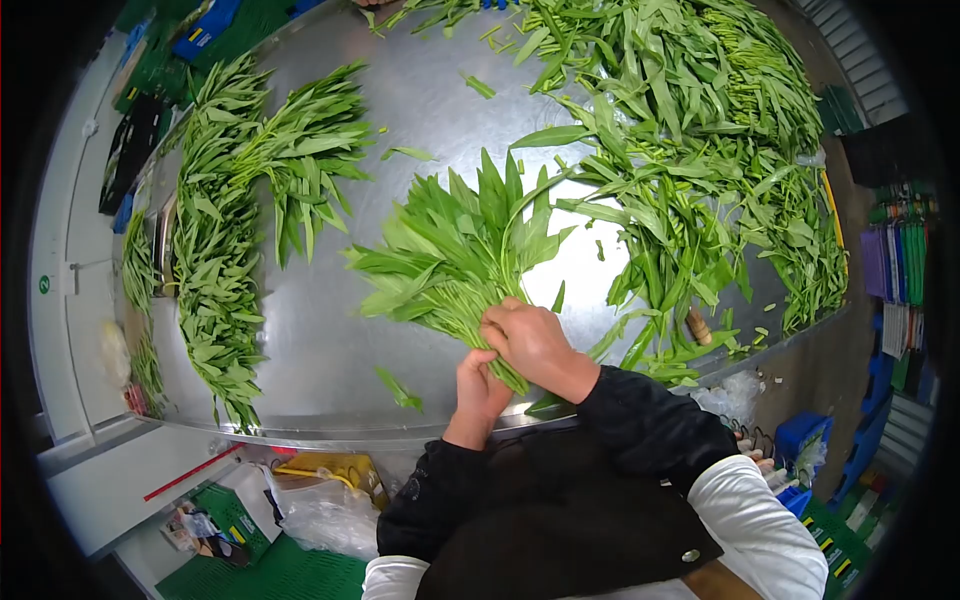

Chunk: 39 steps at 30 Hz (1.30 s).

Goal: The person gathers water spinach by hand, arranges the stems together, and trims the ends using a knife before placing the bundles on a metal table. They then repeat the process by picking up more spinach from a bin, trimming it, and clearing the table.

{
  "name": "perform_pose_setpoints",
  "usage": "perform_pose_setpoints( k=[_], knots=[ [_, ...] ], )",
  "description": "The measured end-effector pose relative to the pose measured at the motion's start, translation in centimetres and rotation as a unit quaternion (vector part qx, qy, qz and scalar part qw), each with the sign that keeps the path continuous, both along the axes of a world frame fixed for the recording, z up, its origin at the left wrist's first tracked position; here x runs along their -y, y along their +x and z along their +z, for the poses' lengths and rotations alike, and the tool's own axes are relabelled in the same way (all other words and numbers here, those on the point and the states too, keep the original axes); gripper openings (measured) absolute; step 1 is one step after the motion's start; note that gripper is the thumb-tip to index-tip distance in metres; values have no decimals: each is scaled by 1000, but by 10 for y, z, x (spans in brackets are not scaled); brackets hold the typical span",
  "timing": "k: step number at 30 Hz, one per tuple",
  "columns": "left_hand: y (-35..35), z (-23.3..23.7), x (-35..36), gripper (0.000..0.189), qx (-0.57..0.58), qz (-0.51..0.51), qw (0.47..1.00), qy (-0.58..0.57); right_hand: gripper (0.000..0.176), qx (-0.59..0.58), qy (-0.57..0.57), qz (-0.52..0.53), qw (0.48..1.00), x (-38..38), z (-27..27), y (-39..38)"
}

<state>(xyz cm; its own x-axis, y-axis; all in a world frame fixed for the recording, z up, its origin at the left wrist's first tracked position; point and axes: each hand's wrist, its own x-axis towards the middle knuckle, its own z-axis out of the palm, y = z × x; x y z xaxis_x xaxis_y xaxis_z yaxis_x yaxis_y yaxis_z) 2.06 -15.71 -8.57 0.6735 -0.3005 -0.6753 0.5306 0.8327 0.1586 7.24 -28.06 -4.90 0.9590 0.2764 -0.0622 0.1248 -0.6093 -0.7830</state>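
A bunch of water spinach (450, 245) with long narrow leaves stands out over the metal table, its leaves fanned away from me. My left hand (478, 393) is closed round the lower stems near the table's front edge. Just above it, my right hand (535, 338) also grips the stems, fingers curled over them. The cut ends of the stems poke out below, between both hands. To the right of my right hand lie loose leafy stalks (665, 290), with a short wooden handle (698, 327) among them; what it belongs to is covered.
A large heap of water spinach (690, 80) covers the table's far right. Stacked bunches (215, 250) line the left side, one bunch (310, 140) angled inward. Stem scraps lie on the metal table (330, 320). Plastic bags (325, 515) and green crates (225, 520) sit below the front edge.
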Motion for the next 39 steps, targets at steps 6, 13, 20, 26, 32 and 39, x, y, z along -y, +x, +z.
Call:
perform_pose_setpoints(
  k=[6,13,20,26,32,39],
  knots=[
    [-6,-18,-8,49,60,9,996,-72,18,-174,260,-82,946,10,7,-4],
    [-4,-6,2,48,20,15,999,-38,16,17,38,25,999,6,3,-2],
    [8,22,9,48,67,-14,995,-70,14,79,211,99,969,10,29,-29],
    [-2,3,12,40,42,-76,981,174,13,-313,351,41,881,16,28,-32],
    [2,-10,2,42,20,-96,993,68,26,-307,455,-178,817,78,34,4],
    [6,5,6,43,9,-99,995,20,39,-83,33,-97,991,41,10,1]
  ],
)
